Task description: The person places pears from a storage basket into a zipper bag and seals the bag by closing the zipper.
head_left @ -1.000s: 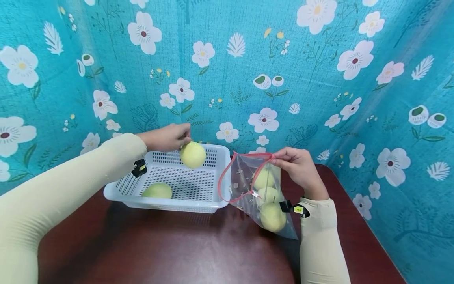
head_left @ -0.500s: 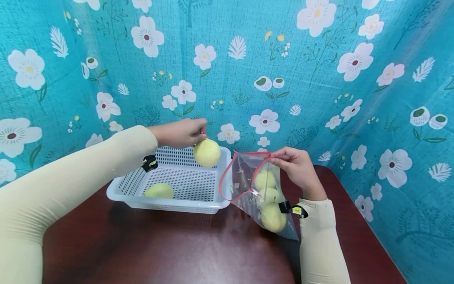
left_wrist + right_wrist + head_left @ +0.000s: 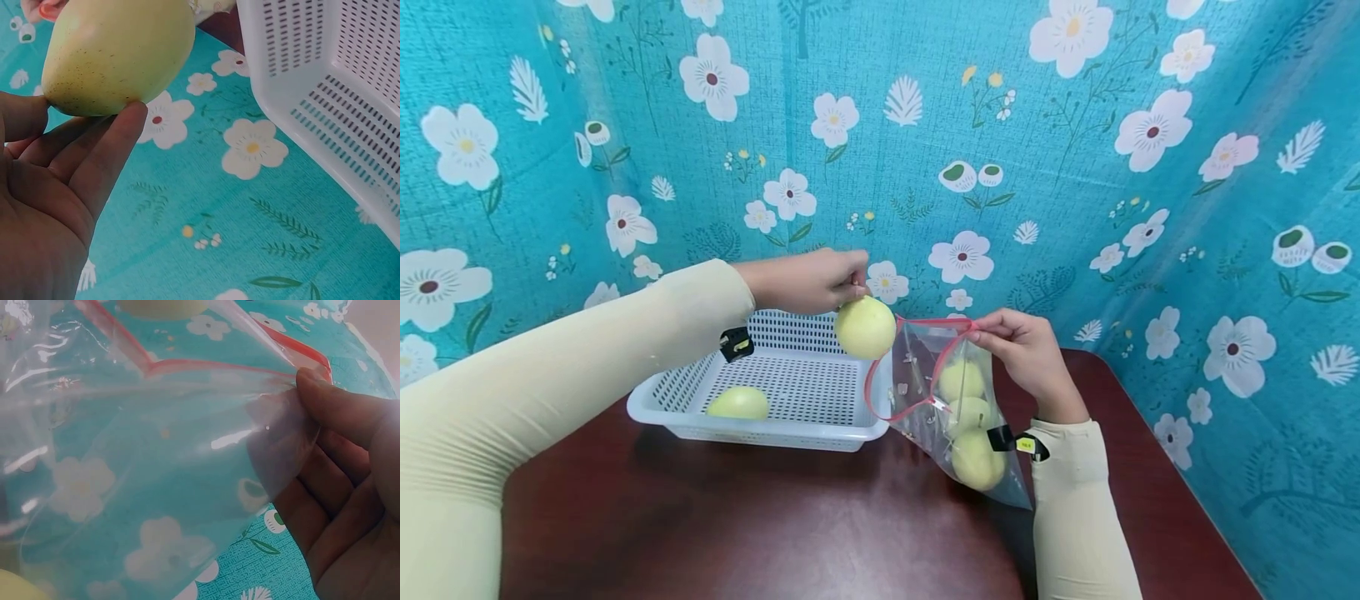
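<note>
My left hand (image 3: 816, 281) pinches a yellow-green pear (image 3: 865, 328) by its top, holding it in the air over the basket's right end, next to the mouth of a clear zip bag (image 3: 917, 367). In the left wrist view the thumb and fingertips grip the speckled end of the pear (image 3: 119, 53). My right hand (image 3: 1026, 354) pinches the red-edged rim of the bag at its right corner, and the mouth gapes toward the left. Thumb and fingers hold the film of the bag (image 3: 187, 444) in the right wrist view. Several pears (image 3: 977, 458) lie stacked inside the bag.
A white perforated plastic basket (image 3: 767, 432) stands left of the bag on a dark red-brown table (image 3: 790, 517). One pear (image 3: 739, 403) lies in its front left part. A blue flowered cloth (image 3: 880, 150) hangs behind and at the right.
My left hand has carried the pear to the right, from above the basket to beside the bag's mouth. My right hand and the bag have hardly moved.
</note>
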A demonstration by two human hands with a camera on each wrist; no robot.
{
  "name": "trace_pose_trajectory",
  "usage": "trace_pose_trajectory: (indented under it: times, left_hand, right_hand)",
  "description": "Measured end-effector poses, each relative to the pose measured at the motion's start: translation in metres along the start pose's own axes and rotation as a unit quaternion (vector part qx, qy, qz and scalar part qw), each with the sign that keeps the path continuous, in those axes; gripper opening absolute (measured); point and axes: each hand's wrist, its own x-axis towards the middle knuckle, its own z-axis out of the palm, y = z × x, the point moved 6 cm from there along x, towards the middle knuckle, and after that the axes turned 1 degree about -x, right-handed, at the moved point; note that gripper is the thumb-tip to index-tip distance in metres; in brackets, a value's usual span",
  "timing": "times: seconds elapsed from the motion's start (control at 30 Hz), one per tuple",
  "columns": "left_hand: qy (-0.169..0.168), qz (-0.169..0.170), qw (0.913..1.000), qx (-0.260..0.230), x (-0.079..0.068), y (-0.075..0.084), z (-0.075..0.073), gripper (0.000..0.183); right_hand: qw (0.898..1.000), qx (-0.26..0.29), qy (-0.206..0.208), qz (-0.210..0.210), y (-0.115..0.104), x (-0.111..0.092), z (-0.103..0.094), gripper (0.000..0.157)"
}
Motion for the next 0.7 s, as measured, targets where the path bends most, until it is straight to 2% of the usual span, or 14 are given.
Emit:
trace_pose_trajectory:
  times: [0.33, 0.7]
  left_hand:
    - [-0.011, 0.033, 0.9994, -0.004, 0.011, 0.017, 0.012, 0.011]
    - [-0.02, 0.057, 0.9982, 0.009, 0.026, 0.023, 0.036, 0.008]
  right_hand:
    - [1.0, -0.005, -0.004, -0.004, -0.001, 0.001, 0.0, 0.007]
    - [1.0, -0.009, -0.008, -0.002, -0.003, 0.0, 0.0, 0.007]
